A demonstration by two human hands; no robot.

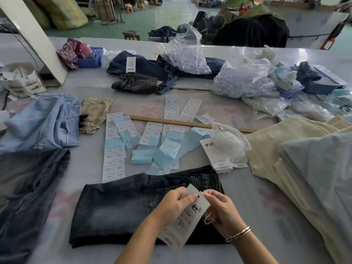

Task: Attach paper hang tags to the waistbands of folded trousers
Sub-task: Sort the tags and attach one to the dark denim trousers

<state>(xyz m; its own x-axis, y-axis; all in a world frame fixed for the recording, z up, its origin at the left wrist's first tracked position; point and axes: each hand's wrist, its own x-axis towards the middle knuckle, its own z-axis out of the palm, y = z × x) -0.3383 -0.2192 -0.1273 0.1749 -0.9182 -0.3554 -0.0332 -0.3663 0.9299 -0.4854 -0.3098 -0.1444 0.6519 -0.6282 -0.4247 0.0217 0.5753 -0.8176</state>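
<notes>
At the worktop's near edge, a left hand (174,203) pinches a paper hang tag (187,216) by its punched top while the right hand's (222,209) fingers nip a white string loop (207,219) beside the hole, above folded dark trousers (118,210). The tag appears not yet fastened. Cream trousers (285,149) stacked at the right edge seemingly await tags. Label sheets (114,149), a wooden ruler (171,121) and plastic bags (242,80) crowd the grey worktop (257,197) in a green-floored workshop.
</notes>
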